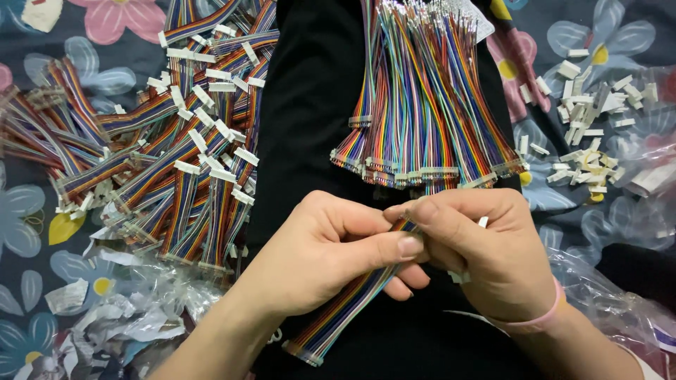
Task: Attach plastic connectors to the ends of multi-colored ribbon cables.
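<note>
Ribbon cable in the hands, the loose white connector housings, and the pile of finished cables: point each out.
ribbon cable (352, 302), head view, striped middle below the hands
white connector housings (588, 105), head view, centre of scatter
finished cables (190, 162), head view, middle of heap

Home piecework setting: a flower-printed dark fabric cover (42, 232) underlies heaps of rainbow ribbon cables with white plugs (183, 162) left of the hands, loose white plastic connector housings (584, 134) to their right, and crumpled clear plastic bags (134, 317).

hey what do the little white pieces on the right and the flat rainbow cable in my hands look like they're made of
White pieces: likely molded plastic, matte and blocky, like connector housings. Rainbow cable: thin wires in glossy coloured plastic insulation, side by side as a flexible ribbon; it bends between the left hand and right hand.
</note>
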